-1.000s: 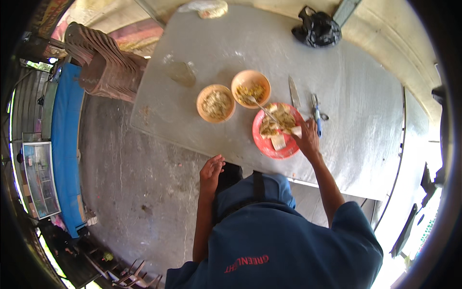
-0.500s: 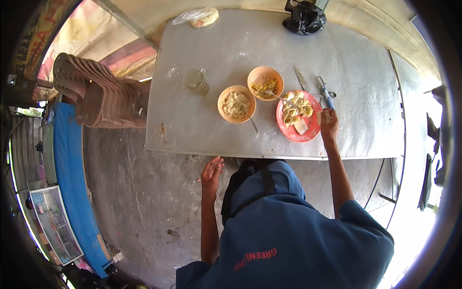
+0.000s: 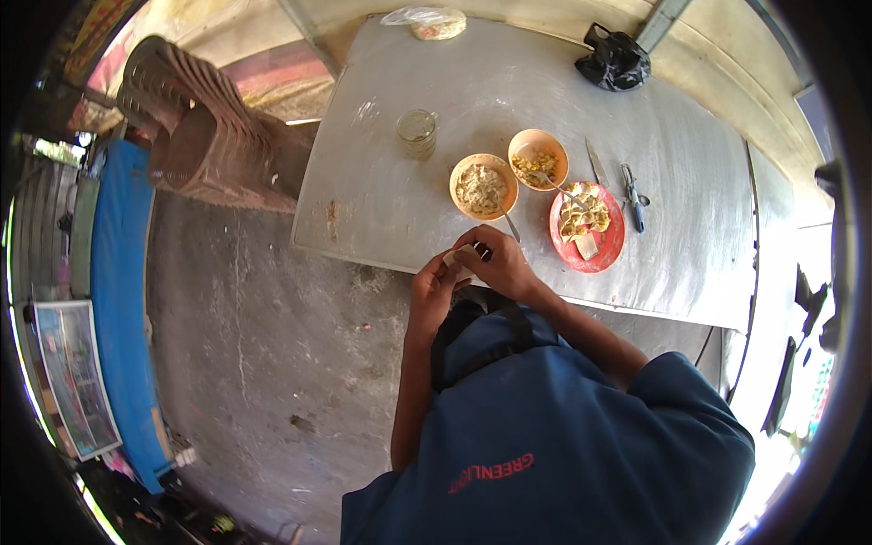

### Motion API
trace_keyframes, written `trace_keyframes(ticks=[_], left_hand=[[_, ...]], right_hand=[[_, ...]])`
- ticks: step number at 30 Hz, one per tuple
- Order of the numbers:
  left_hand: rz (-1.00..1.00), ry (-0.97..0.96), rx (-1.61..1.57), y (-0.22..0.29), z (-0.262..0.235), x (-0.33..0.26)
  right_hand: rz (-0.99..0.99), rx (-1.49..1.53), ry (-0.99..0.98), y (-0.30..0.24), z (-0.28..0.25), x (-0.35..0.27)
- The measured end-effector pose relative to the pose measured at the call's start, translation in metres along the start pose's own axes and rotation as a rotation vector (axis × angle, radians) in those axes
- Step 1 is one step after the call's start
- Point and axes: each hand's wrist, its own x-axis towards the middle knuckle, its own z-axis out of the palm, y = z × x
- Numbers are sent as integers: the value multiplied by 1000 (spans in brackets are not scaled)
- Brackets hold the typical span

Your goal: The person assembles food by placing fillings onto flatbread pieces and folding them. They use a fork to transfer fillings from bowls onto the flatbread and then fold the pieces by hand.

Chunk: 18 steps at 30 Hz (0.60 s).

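Observation:
Above the table's front edge, both my hands meet on a pale, thin dough wrapper. My left hand pinches it from the left, and my right hand closes over it from the right; fingers partly cover it. To the right sits a red plate with folded pale wrapper pieces and a flat pale square on it. Just beyond my hands is an orange bowl of pale, crumbly filling with a spoon leaning out. A second orange bowl holds a yellowish mix and another utensil.
A knife and a blue-handled peeler lie beyond the plate. A glass mug stands left of the bowls. At the back are a plastic bag of pale food and a black bag. Stacked brown chairs stand left.
My right hand has moved left from the plate's edge to in front of the bowls. My left hand has risen to meet it, and both now hold the wrapper. The view has shifted.

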Motion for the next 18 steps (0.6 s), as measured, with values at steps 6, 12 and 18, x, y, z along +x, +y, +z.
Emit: trace_keyframes(ticks=[6,12,18], left_hand=[[-102,149,33,-15,-11,-12],[-138,262,-131,-33,-15,-32],[-105,460,-126,-58,10,-64]], right_hand=[[60,-21,-194,17,8,-1],[96,17,-316,33,18,-2],[399,393,-789,57,3,6]])
